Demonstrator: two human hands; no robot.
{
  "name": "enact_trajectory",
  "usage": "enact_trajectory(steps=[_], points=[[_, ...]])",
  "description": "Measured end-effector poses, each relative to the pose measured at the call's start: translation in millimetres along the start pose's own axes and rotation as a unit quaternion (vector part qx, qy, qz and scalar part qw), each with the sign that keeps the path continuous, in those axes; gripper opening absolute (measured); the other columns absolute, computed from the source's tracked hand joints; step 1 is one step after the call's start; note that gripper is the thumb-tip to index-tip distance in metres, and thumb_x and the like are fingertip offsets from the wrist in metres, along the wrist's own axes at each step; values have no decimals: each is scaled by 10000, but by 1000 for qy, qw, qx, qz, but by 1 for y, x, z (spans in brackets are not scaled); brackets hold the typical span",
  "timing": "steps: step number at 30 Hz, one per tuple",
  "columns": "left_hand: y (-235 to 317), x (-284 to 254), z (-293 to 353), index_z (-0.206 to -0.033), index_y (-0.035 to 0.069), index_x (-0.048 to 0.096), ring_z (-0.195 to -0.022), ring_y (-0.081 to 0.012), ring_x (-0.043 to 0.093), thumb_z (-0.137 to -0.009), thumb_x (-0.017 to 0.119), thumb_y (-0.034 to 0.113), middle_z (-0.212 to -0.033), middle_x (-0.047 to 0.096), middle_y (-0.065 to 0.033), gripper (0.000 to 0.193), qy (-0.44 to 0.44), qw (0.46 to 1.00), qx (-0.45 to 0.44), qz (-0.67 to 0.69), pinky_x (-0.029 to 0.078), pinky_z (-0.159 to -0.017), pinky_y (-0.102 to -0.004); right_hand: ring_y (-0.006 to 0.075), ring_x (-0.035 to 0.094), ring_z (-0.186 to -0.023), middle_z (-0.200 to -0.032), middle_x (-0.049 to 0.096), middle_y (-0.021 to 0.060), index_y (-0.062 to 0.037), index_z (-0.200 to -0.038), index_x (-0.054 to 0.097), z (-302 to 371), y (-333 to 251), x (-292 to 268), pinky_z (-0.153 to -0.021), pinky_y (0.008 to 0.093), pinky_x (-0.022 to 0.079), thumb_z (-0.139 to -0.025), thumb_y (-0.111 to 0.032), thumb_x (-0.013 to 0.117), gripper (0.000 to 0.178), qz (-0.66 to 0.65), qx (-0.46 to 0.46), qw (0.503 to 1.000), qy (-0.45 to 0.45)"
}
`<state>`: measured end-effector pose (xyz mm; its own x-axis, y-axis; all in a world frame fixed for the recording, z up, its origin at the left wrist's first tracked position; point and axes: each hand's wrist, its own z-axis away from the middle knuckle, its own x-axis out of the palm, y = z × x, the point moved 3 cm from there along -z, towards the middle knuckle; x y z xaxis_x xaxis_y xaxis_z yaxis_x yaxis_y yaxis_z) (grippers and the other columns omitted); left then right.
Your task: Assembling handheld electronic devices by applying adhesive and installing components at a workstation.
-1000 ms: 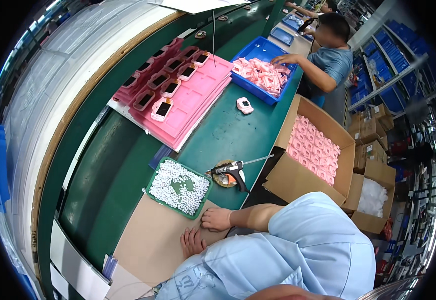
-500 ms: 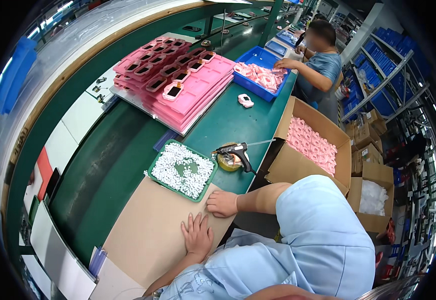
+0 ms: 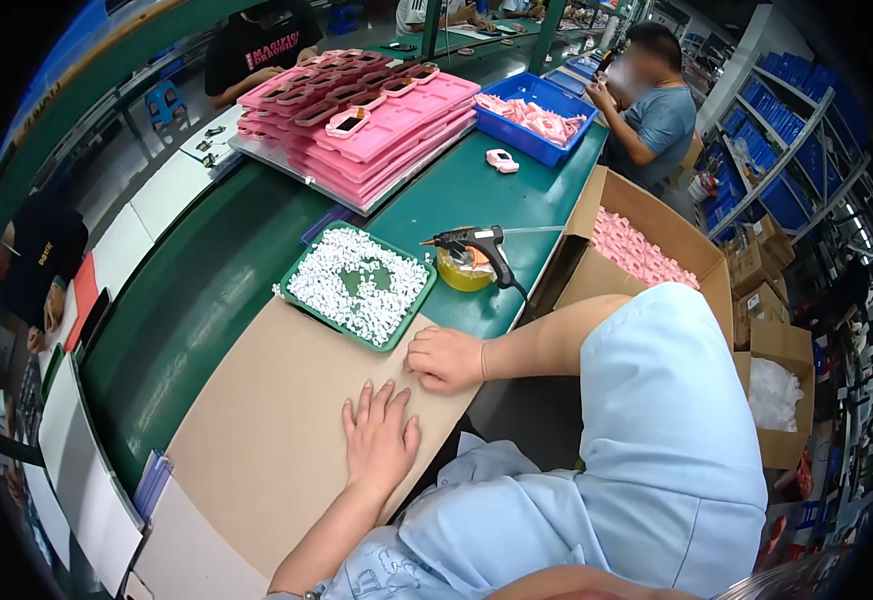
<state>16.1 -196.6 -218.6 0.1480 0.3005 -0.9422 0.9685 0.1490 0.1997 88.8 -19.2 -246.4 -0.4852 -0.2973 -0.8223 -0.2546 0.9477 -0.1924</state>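
My left hand (image 3: pixel 379 440) lies palm down on a tan board (image 3: pixel 267 410), its fingers spread and nothing in them. Just beyond it, my right hand (image 3: pixel 447 360) rests on the same board with fingers curled in. No object shows in that hand, though its underside is hidden. A green tray (image 3: pixel 387 345) of small white pieces (image 3: pixel 332 275) stands at the board's far edge, close to both hands but apart from them. To the tray's right, a black glue gun (image 3: pixel 472 240) lies across a roll of yellowish tape (image 3: pixel 462 272).
Stacked pink trays (image 3: pixel 387 130) carry pink-framed devices with dark screens. A single pink-and-white case (image 3: pixel 502 161) sits near a blue bin (image 3: pixel 564 150) of pink parts. At right stands a cardboard box (image 3: pixel 597 270) of pink pieces. A co-worker (image 3: pixel 657 110) sits beyond; others sit across the bench.
The view has tilted up, bringing people across the bench into sight. Both hands stay on the board in much the same pose. The far co-worker's hands have risen from the blue bin.
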Motion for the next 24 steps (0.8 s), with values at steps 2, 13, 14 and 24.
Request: enact_trajectory(steps=[2,13,14,24], points=[[-2,2,1,-1178,94,570,-1288,-328,392,-846,560,250,-1295,513,-99,367,4,1000,-6,3,245,-1072,-518,264,508,-786,-852,521,74,-96,-867,502,0,2,3,-723,354,432,-766,-172,572,144,-4,-5,1000,16],[-11,3,1,-1038,66,618,-1123,-263,523,-845,578,150,-1147,581,-91,214,63,991,-12,117,333,-1009,-390,252,559,-746,-819,552,60,-97,-880,519,1,-6,-4,-674,347,463,-811,-215,583,151,46,-18,997,53],[-12,2,1,-1029,61,618,-1095,-263,535,-845,577,137,-1134,584,-95,203,67,989,-21,132,349,-994,-382,254,566,-752,-834,560,65,-96,-875,519,0,-7,-4,-675,352,467,-815,-223,577,152,49,-17,998,44],[-23,1,5,-1070,23,566,-1029,-235,534,-872,544,86,-1129,546,-102,210,183,955,-67,225,420,-900,-325,247,556,-807,-936,563,58,-103,-1018,531,6,-23,-15,-725,337,456,-843,-231,567,220,165,-61,981,78]])
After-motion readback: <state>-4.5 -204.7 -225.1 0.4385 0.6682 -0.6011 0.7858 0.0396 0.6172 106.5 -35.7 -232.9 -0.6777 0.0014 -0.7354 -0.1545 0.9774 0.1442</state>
